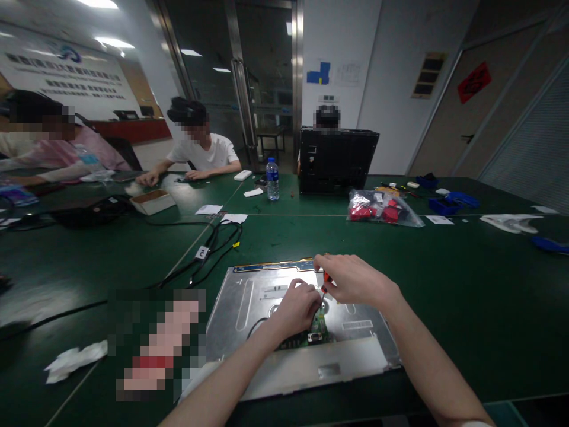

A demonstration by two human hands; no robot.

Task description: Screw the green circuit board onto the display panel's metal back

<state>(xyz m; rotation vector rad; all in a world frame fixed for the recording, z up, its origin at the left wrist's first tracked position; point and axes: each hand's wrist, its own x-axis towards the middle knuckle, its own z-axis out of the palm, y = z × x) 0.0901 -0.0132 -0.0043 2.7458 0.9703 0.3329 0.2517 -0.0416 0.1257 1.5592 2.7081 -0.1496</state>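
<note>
A silver metal display panel [240, 320] lies flat on the green table before me, with a blue circuit strip [267, 267] along its far edge. On its middle sits a green circuit board [319, 325], partly covered by my left hand [300, 305]. The fingers of that hand are curled at the board; what they hold, if anything, is hidden. My right hand [351, 279] grips an orange-handled screwdriver [326, 280] from above. The screwdriver's shaft points down beside my left fingertips, near the board's upper edge. Its exact contact point is too small to make out.
Black cables [208, 252] run across the table at left, near crumpled tissue [77, 360]. Farther back stand a water bottle [272, 181], an open box [153, 201], a bag with red parts [382, 209] and a black monitor casing [338, 160]. Several people sit around the table.
</note>
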